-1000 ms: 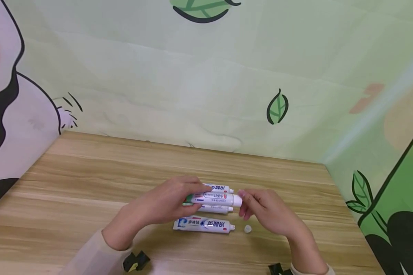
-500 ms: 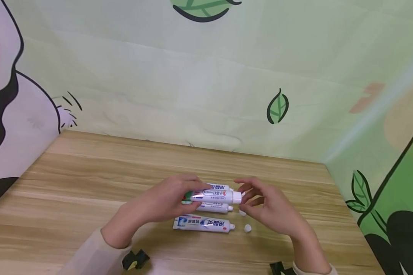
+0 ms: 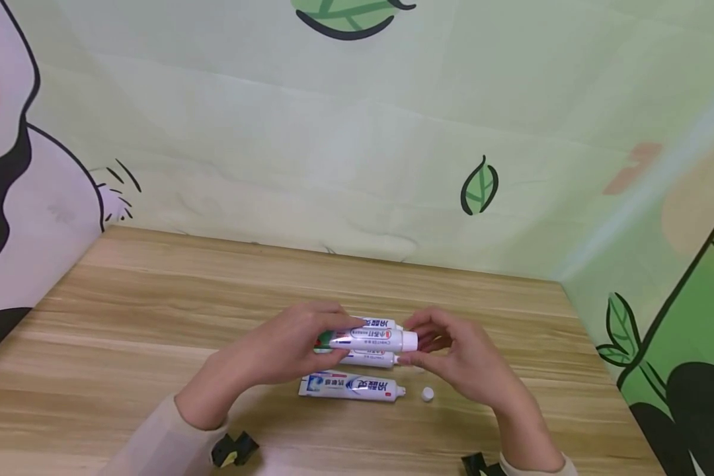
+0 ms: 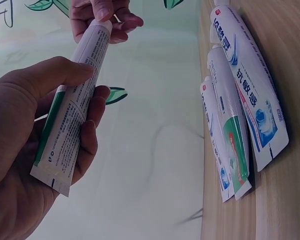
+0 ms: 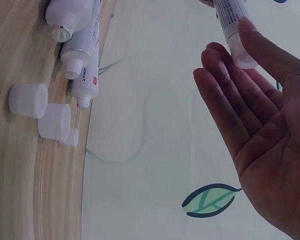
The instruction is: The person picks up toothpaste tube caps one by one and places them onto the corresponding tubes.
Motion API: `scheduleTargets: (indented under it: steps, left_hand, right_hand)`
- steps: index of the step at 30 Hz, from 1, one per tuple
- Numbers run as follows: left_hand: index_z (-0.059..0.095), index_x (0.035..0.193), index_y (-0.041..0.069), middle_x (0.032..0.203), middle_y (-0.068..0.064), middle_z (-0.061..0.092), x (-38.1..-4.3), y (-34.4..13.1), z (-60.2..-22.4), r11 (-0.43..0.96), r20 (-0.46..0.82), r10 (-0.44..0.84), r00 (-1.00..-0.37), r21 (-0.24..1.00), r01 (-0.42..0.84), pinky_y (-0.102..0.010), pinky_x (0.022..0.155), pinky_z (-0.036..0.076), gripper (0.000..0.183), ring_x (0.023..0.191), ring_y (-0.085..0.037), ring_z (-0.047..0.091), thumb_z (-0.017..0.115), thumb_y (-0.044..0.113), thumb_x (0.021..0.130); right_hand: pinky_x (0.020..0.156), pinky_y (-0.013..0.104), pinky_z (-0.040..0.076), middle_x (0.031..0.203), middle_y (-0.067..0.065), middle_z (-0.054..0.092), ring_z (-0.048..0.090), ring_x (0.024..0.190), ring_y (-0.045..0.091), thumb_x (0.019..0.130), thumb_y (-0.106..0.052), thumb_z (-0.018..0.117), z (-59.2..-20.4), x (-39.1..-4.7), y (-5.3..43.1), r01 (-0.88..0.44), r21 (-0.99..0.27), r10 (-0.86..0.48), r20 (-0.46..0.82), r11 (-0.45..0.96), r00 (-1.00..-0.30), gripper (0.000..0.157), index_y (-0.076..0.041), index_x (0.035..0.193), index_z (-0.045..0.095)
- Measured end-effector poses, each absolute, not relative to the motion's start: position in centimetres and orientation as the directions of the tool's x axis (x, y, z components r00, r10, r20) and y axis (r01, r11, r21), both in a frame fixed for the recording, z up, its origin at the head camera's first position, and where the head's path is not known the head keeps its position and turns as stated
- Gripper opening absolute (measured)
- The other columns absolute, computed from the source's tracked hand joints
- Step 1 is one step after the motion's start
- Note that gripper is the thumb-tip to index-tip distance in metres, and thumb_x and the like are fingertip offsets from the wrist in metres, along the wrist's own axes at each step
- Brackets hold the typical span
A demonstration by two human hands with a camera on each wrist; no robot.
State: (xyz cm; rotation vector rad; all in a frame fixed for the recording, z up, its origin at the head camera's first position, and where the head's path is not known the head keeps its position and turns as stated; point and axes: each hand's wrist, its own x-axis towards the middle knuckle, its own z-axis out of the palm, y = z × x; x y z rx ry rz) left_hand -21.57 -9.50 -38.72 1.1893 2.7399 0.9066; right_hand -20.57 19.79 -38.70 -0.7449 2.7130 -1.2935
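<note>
The left hand keeps its grip clamped on a toothpaste tube above the tabletop, while the right hand, grip apart, has moved back in around the white cap, still on, which seems not yet firmly held.

L fingers curled, gripping; R fingers parted nr L.

The held tube in the left hand is white with green towards its tail and a plain white cap. Lower than that hand, the front tube is white with dark blue lettering. The loose cap near the right hand is white. Beneath both hands, the table is light brown with streaky grain; beyond them, the wall is pale green.
</note>
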Motion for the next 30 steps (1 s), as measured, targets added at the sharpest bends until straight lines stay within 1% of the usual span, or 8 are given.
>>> scheduleTargets:
  steps: [4,9,11,15,18,22,24,30]
  left_hand:
    - [0.068,0.137,0.015,0.115,0.002,0.070,-21.58,-9.49,-38.77,0.543,0.198,0.672,-0.714,0.524,0.656,-0.020,0.073,0.053,0.041,0.085,-0.009,0.058,0.073,0.023,0.097]
    - [0.068,0.137,0.015,0.114,0.002,0.070,-21.60,-9.50,-38.89,0.543,0.202,0.673,-0.712,0.519,0.660,-0.020,0.073,0.053,0.041,0.086,-0.009,0.057,0.073,0.023,0.097]
    - [0.069,0.137,0.014,0.114,0.002,0.071,-21.64,-9.49,-38.94,0.540,0.210,0.675,-0.707,0.512,0.668,-0.020,0.072,0.053,0.041,0.085,-0.009,0.057,0.073,0.022,0.097]
    - [0.069,0.136,0.014,0.112,0.002,0.071,-21.65,-9.47,-38.98,0.534,0.222,0.679,-0.700,0.505,0.678,-0.019,0.072,0.052,0.040,0.085,-0.009,0.057,0.074,0.022,0.097]
    - [0.070,0.136,0.015,0.111,0.003,0.071,-21.67,-9.44,-38.99,0.531,0.226,0.682,-0.696,0.502,0.683,-0.019,0.072,0.052,0.040,0.085,-0.008,0.057,0.073,0.022,0.097]
    - [0.070,0.135,0.014,0.111,0.002,0.071,-21.71,-9.40,-39.04,0.525,0.243,0.689,-0.683,0.482,0.701,-0.020,0.074,0.052,0.040,0.086,-0.008,0.056,0.073,0.021,0.096]
    - [0.070,0.135,0.014,0.111,0.001,0.071,-21.74,-9.39,-39.10,0.523,0.252,0.693,-0.676,0.469,0.711,-0.022,0.075,0.052,0.040,0.087,-0.008,0.057,0.073,0.020,0.096]
    - [0.069,0.136,0.015,0.113,0.001,0.072,-21.80,-9.40,-39.29,0.525,0.255,0.698,-0.669,0.452,0.721,-0.024,0.079,0.053,0.040,0.091,-0.008,0.057,0.073,0.020,0.097]
  right_hand:
    - [0.079,0.029,0.062,0.095,-0.006,0.076,0.072,0.085,0.009,0.087,-0.021,0.085,-38.70,-20.57,19.79,-0.397,-0.737,-0.444,0.146,0.547,-0.884,0.025,-0.018,0.108,0.071]
    - [0.078,0.028,0.061,0.096,-0.006,0.077,0.072,0.085,0.009,0.092,-0.020,0.079,-38.65,-20.59,19.91,-0.403,-0.732,-0.474,0.124,0.549,-0.872,0.017,-0.017,0.108,0.073]
    - [0.077,0.028,0.061,0.097,-0.004,0.077,0.072,0.084,0.009,0.095,-0.021,0.076,-38.65,-20.64,20.00,-0.405,-0.736,-0.492,0.112,0.542,-0.863,0.015,-0.016,0.109,0.073]
    - [0.073,0.027,0.060,0.094,0.004,0.077,0.070,0.080,0.010,0.100,-0.023,0.070,-38.65,-20.70,20.16,-0.395,-0.749,-0.519,0.081,0.531,-0.851,0.013,-0.015,0.109,0.072]
    - [0.072,0.027,0.060,0.093,0.007,0.076,0.069,0.079,0.010,0.103,-0.024,0.065,-38.68,-20.75,20.22,-0.384,-0.761,-0.536,0.057,0.523,-0.842,0.014,-0.013,0.108,0.072]
    - [0.074,0.030,0.062,0.091,0.004,0.075,0.070,0.079,0.010,0.107,-0.023,0.057,-38.81,-20.89,20.19,-0.389,-0.772,-0.569,0.044,0.503,-0.821,0.022,-0.007,0.105,0.071]
    - [0.073,0.032,0.062,0.090,0.004,0.075,0.070,0.077,0.010,0.109,-0.023,0.054,-38.81,-20.91,20.17,-0.392,-0.773,-0.580,0.039,0.498,-0.814,0.025,-0.005,0.104,0.071]
    - [0.069,0.035,0.062,0.086,0.007,0.075,0.068,0.073,0.009,0.110,-0.023,0.050,-38.74,-20.86,20.05,-0.385,-0.769,-0.582,0.021,0.511,-0.813,0.030,-0.005,0.098,0.070]
